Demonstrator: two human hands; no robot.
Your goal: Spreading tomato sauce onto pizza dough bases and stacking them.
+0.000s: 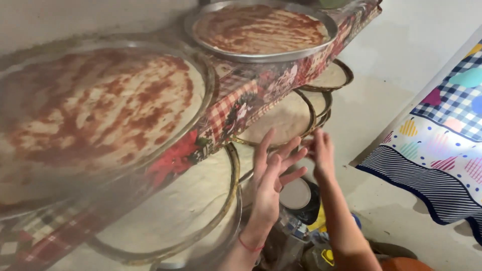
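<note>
The left hand (270, 173) is spread open, fingers extended toward the plain dough pan (281, 120) at twelve o'clock. The right hand (321, 150) is loosely open, nothing gripped; bare floor (381, 100) lies at two o'clock.

Light was soft and even, moderately bright, with no hard glare. The near sauced pizza pan (100, 110) at nine o'clock was heavily smeared by motion blur, its rim doubled. The far sauced pan (261, 30) at twelve o'clock read sharper. Both hands showed slight blur. Dim shadow pooled under the table toward six o'clock.
</note>
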